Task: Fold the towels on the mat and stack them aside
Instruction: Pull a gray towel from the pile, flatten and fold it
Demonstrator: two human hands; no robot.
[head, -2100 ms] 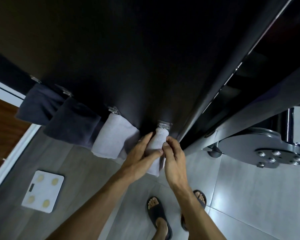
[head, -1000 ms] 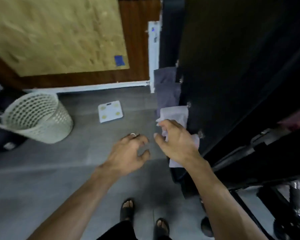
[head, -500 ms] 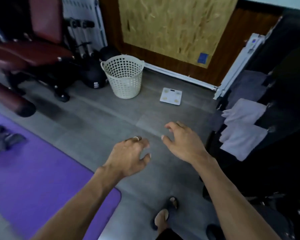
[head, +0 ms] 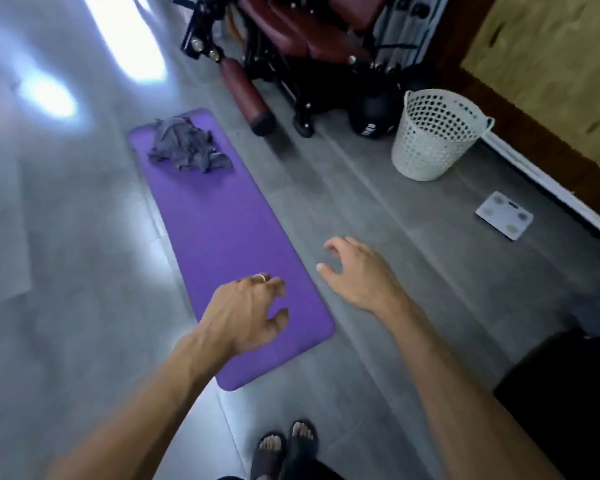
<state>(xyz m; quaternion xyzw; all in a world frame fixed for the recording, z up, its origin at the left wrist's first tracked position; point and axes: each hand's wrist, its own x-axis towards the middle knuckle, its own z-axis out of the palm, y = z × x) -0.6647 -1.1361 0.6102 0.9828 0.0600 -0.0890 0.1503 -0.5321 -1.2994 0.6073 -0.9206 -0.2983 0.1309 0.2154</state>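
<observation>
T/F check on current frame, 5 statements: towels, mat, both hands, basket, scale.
1. The grey towels lie crumpled at the far end of the purple mat. True.
2. The left hand grips a towel. False: it holds nothing, fingers loosely curled over the mat's near end.
3. The right hand holds nothing. True.
4. The white basket stands on the mat. False: it stands on the grey floor, off to the mat's right.
5. The white scale sits inside the basket. False: it lies on the floor, nearer than the basket.
</observation>
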